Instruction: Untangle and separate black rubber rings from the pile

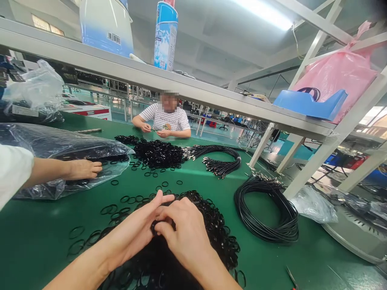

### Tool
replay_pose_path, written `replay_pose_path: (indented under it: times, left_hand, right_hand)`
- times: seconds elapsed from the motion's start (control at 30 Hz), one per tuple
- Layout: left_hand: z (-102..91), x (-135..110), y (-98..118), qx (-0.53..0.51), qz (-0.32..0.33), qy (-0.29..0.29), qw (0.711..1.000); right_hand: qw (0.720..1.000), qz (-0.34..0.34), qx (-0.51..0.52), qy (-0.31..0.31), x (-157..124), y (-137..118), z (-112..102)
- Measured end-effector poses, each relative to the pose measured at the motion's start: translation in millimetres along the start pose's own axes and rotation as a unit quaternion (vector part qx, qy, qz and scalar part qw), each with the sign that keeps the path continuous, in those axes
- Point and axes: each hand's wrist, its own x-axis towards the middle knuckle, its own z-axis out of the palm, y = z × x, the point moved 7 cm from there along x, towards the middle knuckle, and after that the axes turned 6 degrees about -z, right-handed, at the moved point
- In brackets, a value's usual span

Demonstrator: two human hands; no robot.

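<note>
My left hand [137, 227] and my right hand [184, 229] meet over a heap of black rubber rings [217, 229] on the green table [39, 237]. Both hands pinch one small black ring [155, 228] between thumbs and fingers. My left index finger points forward over the right hand. Loose rings [115, 209] lie scattered to the left of my hands.
A second ring pile [159, 153] lies further back. Coiled black cables [266, 209] lie to the right, another bundle [220, 161] behind. A co-worker's hand [83, 169] rests on a plastic bag [60, 149] at left. A person in a striped shirt [166, 119] sits opposite. A shelf [181, 86] runs overhead.
</note>
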Motion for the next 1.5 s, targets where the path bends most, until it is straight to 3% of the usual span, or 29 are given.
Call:
replay_pose_path:
  times: [0.17, 0.33, 0.53, 0.67, 0.9, 1.27, 1.5]
  left_hand:
    - [6.4, -1, 9, 0.051, 0.054, -0.035, 0.997]
    - [-7.7, 3, 16, 0.209, 0.1, 0.049, 0.971]
    - [-13.6, 4, 21, 0.253, 0.124, 0.094, 0.955]
    - [-18.6, 3, 22, 0.232, 0.116, 0.119, 0.958]
    - [-22.5, 4, 20, 0.153, 0.098, 0.103, 0.978]
    - [-12.2, 2, 17, 0.128, 0.085, 0.047, 0.987]
    - [-6.8, 3, 22, 0.306, 0.164, 0.073, 0.935]
  right_hand:
    - [0.983, 0.113, 0.132, 0.061, 1, 29, -10]
    - [0.963, 0.154, 0.199, 0.101, 3, 45, -20]
    - [0.947, 0.166, 0.252, 0.108, 4, 55, -14]
    - [0.943, 0.168, 0.247, 0.143, 2, 61, -20]
    - [0.919, 0.199, 0.302, 0.157, 1, 69, -26]
    - [0.934, 0.173, 0.29, 0.114, 1, 58, -16]
    - [0.962, 0.146, 0.207, 0.105, 3, 38, -22]
